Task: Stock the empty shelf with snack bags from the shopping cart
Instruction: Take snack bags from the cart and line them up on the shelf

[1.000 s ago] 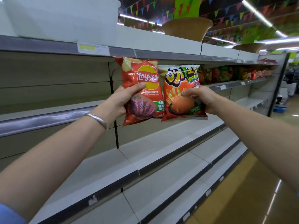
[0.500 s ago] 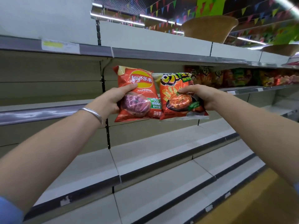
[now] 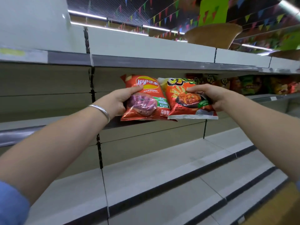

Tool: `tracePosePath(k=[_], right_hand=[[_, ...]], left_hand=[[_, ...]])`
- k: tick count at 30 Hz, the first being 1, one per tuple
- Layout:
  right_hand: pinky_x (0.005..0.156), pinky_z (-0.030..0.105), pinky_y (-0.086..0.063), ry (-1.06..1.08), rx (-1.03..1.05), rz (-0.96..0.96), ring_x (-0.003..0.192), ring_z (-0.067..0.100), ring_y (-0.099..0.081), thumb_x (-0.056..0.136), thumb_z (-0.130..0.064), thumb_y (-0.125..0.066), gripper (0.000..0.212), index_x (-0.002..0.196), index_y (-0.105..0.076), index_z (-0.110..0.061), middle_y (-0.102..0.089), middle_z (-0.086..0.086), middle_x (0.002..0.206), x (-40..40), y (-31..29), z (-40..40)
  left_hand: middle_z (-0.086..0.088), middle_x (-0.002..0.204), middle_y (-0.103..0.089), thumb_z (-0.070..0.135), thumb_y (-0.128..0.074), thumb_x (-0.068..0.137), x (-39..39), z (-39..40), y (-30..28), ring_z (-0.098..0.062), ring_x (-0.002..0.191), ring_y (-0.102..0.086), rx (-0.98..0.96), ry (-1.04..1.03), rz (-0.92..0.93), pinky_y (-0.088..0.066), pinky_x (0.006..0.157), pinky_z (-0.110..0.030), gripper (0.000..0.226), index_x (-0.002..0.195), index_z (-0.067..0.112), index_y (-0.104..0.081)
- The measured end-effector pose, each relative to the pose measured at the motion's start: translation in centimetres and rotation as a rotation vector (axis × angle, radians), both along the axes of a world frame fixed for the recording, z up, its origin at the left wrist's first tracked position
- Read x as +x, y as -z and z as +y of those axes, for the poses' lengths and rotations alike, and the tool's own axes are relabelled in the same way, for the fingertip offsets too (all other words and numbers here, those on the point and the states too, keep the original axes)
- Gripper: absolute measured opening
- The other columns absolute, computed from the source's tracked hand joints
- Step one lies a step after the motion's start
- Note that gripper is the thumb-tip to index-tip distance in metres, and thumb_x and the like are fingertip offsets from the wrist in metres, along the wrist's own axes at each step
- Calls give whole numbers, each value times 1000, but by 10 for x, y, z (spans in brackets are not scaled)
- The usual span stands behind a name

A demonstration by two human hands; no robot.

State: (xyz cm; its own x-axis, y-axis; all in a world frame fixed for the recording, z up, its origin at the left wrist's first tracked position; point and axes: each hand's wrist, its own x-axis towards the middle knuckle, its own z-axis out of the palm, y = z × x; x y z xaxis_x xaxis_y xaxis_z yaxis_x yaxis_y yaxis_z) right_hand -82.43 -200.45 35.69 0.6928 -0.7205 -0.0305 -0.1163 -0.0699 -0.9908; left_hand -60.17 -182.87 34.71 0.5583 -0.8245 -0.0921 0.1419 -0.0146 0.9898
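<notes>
Your left hand (image 3: 116,101) grips the red Lay's bag (image 3: 142,98); your right hand (image 3: 209,96) pinches the orange snack bag (image 3: 186,101), both upright, edges touching.

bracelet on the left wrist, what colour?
Silver: a plain metal bracelet just behind the left hand. Head view, the only one.

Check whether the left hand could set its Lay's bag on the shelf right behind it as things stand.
Probably yes: the left hand holds the Lay's bag upright at the shelf edge, and nothing visible stands behind it.
</notes>
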Motion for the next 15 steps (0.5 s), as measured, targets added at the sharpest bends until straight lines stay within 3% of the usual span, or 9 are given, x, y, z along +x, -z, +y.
tracePosePath(k=[2,6,12,15], right_hand=[[58,31,-61,33,0,5,65,23,-73,81,-27,-74,32,104,-61,-9,-76,10,84,1,-3,-15],[71,35,-61,70,-17,3,78,26,-74,70,-31,-82,54,115,-59,-10,-76,11,97,7,-4,-49],[77,37,-59,59,-41,0,82,27,-74,67,-34,-83,62,119,-58,-9,-76,12,102,19,-6,-95],[69,34,-61,16,-33,1,77,26,-74,64,-33,-83,64,118,-59,-8,-76,12,97,28,-9,-120]], left_hand=[[-17,87,-75,28,-78,83,2,-20,0,-31,67,-74,-3,19,12,-59,59,-55,36,105,5,-60],[-18,86,-76,30,-79,82,8,-55,3,-33,70,-75,-53,51,10,-60,57,-52,45,115,6,-58],[-15,85,-76,35,-75,85,23,-99,4,-30,72,-75,-78,63,-12,-62,61,-48,39,109,8,-60],[-14,80,-76,34,-72,88,28,-118,3,-29,69,-74,-78,48,-20,-61,66,-46,33,104,8,-61]])
